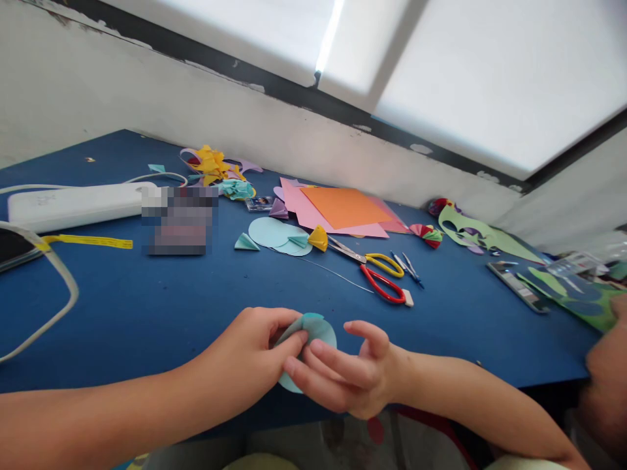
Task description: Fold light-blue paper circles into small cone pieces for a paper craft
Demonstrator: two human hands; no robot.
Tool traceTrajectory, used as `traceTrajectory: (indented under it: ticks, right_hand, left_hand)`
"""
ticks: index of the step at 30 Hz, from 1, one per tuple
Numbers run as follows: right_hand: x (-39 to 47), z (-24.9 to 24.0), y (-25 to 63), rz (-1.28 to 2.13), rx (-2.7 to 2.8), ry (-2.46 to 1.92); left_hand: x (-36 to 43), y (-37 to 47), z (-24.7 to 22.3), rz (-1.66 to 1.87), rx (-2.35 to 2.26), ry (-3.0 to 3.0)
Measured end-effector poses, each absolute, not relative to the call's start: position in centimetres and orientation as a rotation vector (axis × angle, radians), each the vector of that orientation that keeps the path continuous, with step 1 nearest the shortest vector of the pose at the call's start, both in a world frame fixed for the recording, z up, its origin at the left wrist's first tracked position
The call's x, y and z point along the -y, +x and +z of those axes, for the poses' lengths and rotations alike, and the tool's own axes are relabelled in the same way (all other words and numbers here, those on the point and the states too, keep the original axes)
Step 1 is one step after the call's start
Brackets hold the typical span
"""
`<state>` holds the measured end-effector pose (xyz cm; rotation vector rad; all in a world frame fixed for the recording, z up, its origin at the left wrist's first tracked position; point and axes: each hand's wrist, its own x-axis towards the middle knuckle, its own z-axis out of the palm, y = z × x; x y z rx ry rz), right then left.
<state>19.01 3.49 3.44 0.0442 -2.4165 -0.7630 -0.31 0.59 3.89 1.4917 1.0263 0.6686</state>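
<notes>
Near the table's front edge, my left hand [267, 346] pinches a light blue paper circle [323, 331], which has a darker blue fold at its top. My right hand [347, 372] is beside it with fingers spread, its fingertips at the paper's lower right; part of the paper is hidden behind them. Beyond the hands lie flat light blue circles [267, 232], a folded blue cone [246, 242] and a folded yellow cone [318, 238]. Scissors with one red and one yellow handle [382, 284] lie to the right of these.
Orange paper [343, 207] lies on pink sheets at the back. A white power strip [81, 203] and cable are at left, beside a blurred-out object [180, 225]. At right are a phone [516, 287], green paper scraps [482, 236] and another person's arm [607, 365].
</notes>
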Motion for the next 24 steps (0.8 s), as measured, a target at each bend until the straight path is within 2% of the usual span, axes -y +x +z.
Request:
traceTrajectory:
  ticks: [6,11,15,24]
  right_hand:
    - [-4.8,2.2,20.2,-0.532,2.081,-0.109]
    - [-4.8,1.9,20.2,0.023,2.134,-0.417]
    - [-4.2,2.0,19.8,0.313,2.216,-0.506]
    - [-4.2,3.0,19.0,0.559,2.149,-0.581]
  left_hand:
    - [-0.4,-0.3,4.4,0.669,-1.060,1.402]
    - [-0.5,-0.3,4.4,0.713,-1.058,1.347]
    - [-0.4,-0.3,4.5,0.686,-1.043,1.387]
    - [-0.5,-0.1,4.5,0.662,-0.984,1.433]
